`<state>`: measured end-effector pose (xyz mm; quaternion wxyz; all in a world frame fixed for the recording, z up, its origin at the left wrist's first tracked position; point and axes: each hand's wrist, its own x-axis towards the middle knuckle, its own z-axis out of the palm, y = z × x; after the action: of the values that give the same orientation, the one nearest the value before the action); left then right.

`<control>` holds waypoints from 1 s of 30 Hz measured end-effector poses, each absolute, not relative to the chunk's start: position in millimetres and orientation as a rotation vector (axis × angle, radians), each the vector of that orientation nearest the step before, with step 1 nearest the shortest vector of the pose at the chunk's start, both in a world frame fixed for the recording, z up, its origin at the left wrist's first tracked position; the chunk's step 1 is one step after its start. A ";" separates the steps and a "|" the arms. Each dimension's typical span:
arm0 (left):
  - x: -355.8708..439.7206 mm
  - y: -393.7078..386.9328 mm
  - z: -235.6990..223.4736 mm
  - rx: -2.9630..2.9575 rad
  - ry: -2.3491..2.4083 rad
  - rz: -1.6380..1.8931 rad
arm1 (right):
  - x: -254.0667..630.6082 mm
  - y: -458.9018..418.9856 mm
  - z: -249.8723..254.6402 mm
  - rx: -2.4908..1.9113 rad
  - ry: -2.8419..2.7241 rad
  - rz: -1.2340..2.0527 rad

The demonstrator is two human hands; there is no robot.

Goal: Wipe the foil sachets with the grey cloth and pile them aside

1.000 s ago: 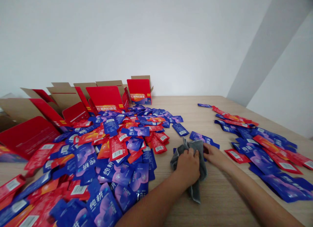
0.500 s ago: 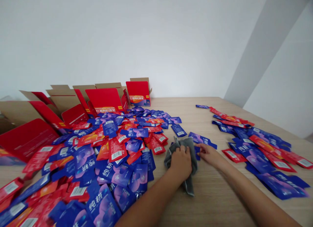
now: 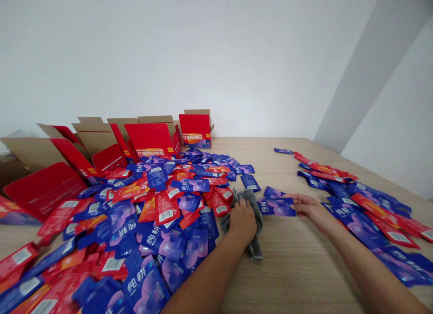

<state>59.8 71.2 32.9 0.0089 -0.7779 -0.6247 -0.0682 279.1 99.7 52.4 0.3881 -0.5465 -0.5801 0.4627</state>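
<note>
My left hand (image 3: 241,221) is closed on a grey cloth (image 3: 254,242) that lies crumpled on the wooden table (image 3: 287,269), right at the edge of a big heap of red and blue sachets (image 3: 142,214). My right hand (image 3: 309,208) pinches a blue sachet (image 3: 275,206) by its right end and holds it flat just above the table, to the right of the cloth. Another blue sachet (image 3: 273,192) lies just behind it.
A second spread of red and blue sachets (image 3: 365,205) covers the table's right side. Several open red cardboard boxes (image 3: 149,138) stand along the back left by the white wall. Bare wood shows between the two piles.
My left hand has slid the cloth leftward toward the heap. My right hand has come away from the cloth to the right, now holding a blue sachet.
</note>
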 end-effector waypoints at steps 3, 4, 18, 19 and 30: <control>61.5 70.2 30.2 -2.437 -1.926 -0.241 | 282.1 103.7 84.2 -1.306 -1.316 1.112; 62.1 70.1 29.4 -2.438 -1.920 -0.250 | 276.9 107.2 94.8 -1.273 -1.297 1.123; 60.8 70.9 25.8 -2.464 -1.878 -0.304 | 169.5 177.5 123.6 -1.653 -2.023 0.451; 61.1 71.3 25.6 -2.466 -1.878 -0.307 | 183.8 175.6 111.5 -1.735 -2.018 0.389; 58.9 71.9 26.9 -2.456 -1.914 -0.448 | 282.2 127.4 16.9 -1.903 -1.989 0.433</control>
<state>58.9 71.9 26.9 -0.0023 -0.7807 -0.6085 -0.1423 282.2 127.4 16.9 0.1765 -0.6722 -0.7026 0.1530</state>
